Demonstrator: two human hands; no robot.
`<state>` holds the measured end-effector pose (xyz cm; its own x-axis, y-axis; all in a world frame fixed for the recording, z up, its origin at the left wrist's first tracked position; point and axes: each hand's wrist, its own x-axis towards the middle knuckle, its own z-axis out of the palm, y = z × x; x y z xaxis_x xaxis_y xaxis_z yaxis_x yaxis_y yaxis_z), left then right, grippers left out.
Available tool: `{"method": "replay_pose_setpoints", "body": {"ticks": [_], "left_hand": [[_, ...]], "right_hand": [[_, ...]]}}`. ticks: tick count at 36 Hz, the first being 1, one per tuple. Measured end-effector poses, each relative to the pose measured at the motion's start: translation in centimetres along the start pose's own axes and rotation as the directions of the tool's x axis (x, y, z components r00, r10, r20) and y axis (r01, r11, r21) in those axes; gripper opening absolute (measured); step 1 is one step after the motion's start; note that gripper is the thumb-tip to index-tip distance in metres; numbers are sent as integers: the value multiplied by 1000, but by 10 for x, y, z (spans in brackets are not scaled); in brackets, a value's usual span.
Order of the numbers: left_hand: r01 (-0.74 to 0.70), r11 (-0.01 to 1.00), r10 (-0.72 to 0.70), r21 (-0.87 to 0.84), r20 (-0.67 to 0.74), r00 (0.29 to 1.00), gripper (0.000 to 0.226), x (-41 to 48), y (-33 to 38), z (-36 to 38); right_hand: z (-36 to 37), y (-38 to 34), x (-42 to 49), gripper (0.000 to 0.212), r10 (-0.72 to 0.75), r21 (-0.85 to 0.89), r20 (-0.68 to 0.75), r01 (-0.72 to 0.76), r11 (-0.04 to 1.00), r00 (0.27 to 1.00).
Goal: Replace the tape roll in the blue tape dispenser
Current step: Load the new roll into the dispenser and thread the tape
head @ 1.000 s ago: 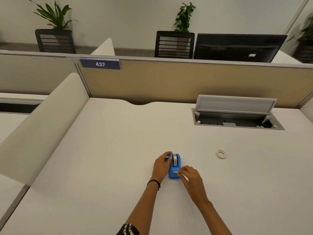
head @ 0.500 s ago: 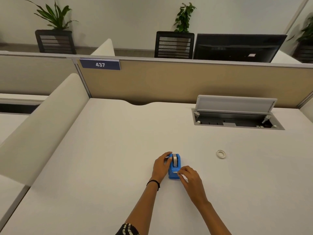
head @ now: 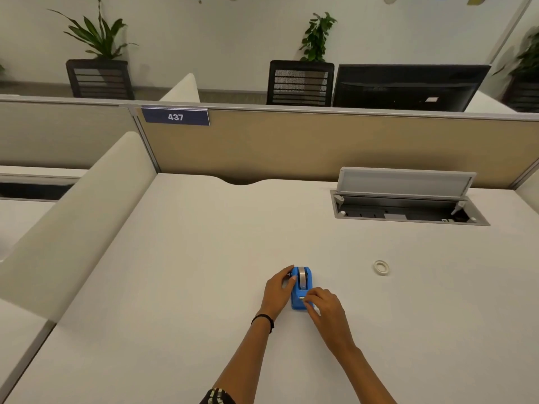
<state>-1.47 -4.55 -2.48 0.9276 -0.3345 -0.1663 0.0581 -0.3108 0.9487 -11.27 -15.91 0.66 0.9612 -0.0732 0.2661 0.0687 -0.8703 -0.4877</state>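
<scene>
- The blue tape dispenser (head: 302, 289) is standing on the white desk (head: 180, 281), near the edge where the person is sitting, and its long axis is running from 12 o'clock to 6 o'clock as the head camera sees it.
- The cutter end is pointing to 6 o'clock, toward the person; the grey tape roll (head: 302, 277) is sitting upright in the slot at the 12 o'clock end.
- The left hand (head: 277, 288) is lying against the dispenser's side at 9 o'clock, with its fingers curled around the body near the roll; it seems to be bracing the dispenser.
- The right hand (head: 323, 305) is coming from 4 o'clock, and its fingertips are pressed together at the cutter end, as if they are pinching the loose tape end there. I cannot tell if tape is really between them, because the spot is too small.
- A second, pale tape roll (head: 381, 267) is lying flat on the desk at 2 o'clock from the dispenser, well apart from both hands; the right hand is the nearer one to it.
- In my judgement, the roll is already seated, so the work is now at the cutter: the tape must be drawn along the long axis toward 6 o'clock, while the left hand is keeping the body from sliding.
</scene>
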Motion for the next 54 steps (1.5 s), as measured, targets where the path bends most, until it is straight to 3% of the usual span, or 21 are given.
{"method": "replay_pose_setpoints", "body": {"ticks": [11, 22, 26, 29, 34, 43, 46, 54], "left_hand": [[0, 1000, 0, 30, 4, 1000, 34, 0, -2, 0], [9, 998, -11, 62, 38, 999, 37, -10, -4, -6], [22, 997, -25, 73, 39, 999, 37, -17, -4, -8], [47, 996, -50, 70, 39, 998, 38, -23, -3, -11], [67, 995, -70, 78, 37, 997, 39, -36, -1, -14], [44, 987, -51, 152, 42, 998, 38, -59, 13, -22], [17, 975, -30, 223, 53, 998, 38, -66, 16, -26], [-35, 946, 17, 321, 59, 998, 37, -76, 29, -36]], "right_hand": [[-2, 0, -2, 12, 9, -23, -4, -9, 1000, 1000], [-1, 3, -7, 40, -115, -112, -17, 112, 987, 993], [-1, 3, -10, 22, -177, -159, -32, 170, 973, 984], [-4, 2, -14, 46, -193, -183, 16, 193, 964, 981], [-7, 0, -19, 52, -229, -224, 51, 234, 946, 972], [-22, 1, -12, 45, -197, -120, 52, 202, 972, 979], [-32, 10, -7, 31, -150, -75, 46, 153, 985, 988], [-72, 20, 30, 22, -111, -99, -3, 110, 989, 994]]}}
